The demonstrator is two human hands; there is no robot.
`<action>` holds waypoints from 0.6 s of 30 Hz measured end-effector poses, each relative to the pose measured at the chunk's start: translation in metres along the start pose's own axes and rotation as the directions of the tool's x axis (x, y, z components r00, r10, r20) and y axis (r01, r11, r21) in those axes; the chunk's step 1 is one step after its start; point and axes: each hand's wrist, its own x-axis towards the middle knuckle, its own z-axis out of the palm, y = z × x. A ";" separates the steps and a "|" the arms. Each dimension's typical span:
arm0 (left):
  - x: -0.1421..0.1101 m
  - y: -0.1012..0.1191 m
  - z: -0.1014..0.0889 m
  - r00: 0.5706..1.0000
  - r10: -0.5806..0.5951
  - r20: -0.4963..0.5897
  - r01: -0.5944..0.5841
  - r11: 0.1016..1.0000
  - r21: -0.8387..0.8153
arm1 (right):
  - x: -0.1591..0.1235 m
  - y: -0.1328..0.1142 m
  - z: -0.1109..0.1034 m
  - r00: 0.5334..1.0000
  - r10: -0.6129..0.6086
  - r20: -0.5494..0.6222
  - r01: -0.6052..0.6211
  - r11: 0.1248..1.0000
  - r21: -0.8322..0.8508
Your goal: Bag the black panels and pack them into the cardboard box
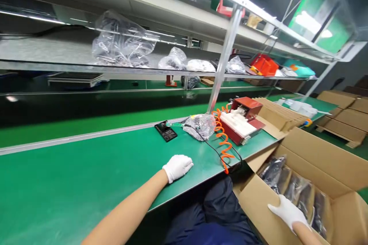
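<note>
My left hand (178, 167), in a white glove, rests on the green worktop (115, 183) near its front edge. Its fingers are curled in together, with nothing seen in them. Down at the right, my right hand (289, 212), also gloved in white, is at the near wall of an open cardboard box (316, 149). The thumb stands apart from the fingers, whose tips are partly hidden. Inside the box, several dark items in clear plastic bags (297, 195) stand in a row between cardboard dividers.
Beyond my left hand lie a small black device (166, 131) and a clear plastic bag (200, 125). A coiled orange hose (222, 137) hangs over the table edge beside a red and white machine (240, 120). Flat cardboard (276, 112) is stacked behind. A metal post (225, 59) carries shelves above.
</note>
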 end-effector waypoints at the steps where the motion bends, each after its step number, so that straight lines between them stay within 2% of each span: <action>1: -0.001 0.000 0.004 1.000 -0.006 0.006 0.006 1.000 0.003 | 0.005 -0.001 0.003 0.999 0.003 0.038 -0.003 1.000 0.002; 3: -0.002 0.001 0.008 1.000 -0.015 0.011 0.015 1.000 0.007 | 0.010 -0.003 0.008 0.997 0.017 0.070 -0.017 1.000 -0.003; 11: -0.002 0.003 0.010 0.999 -0.029 0.036 0.028 0.999 0.023 | 0.007 0.002 0.017 0.996 0.042 0.074 -0.042 0.999 -0.006; 18: -0.001 -0.002 0.017 0.996 -0.080 0.025 0.078 0.994 0.077 | 0.015 0.010 0.034 0.999 -0.041 0.021 0.040 0.998 0.055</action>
